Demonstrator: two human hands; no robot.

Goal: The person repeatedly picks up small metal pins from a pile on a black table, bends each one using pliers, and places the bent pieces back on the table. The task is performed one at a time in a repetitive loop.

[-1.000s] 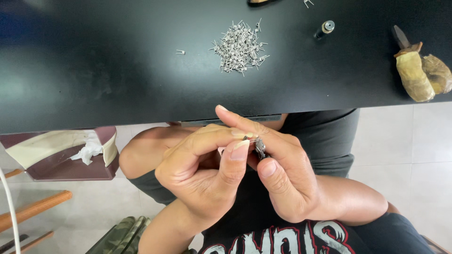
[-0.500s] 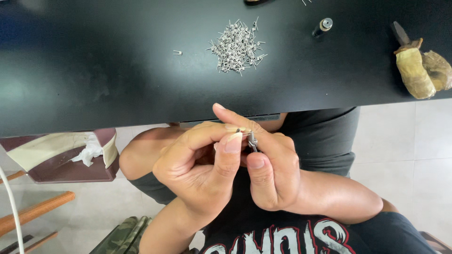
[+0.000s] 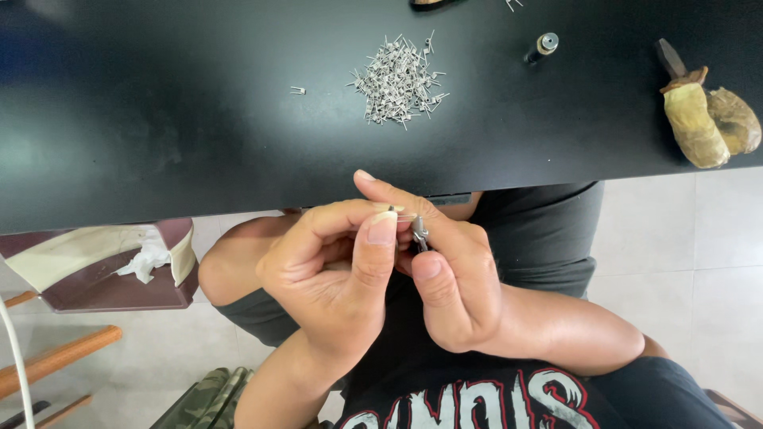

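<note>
Black tabletop point(image 3: 159, 143), pale, seemingly tiled floor point(image 3: 675, 238).

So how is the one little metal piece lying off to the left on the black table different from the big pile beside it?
The lone metal piece lies by itself, flat on the black table; the pile of metal pieces is a dense heap, many overlapping at all angles. The lone piece sits left of the pile, apart from it. Both are small, silvery and untouched by either hand.
</note>
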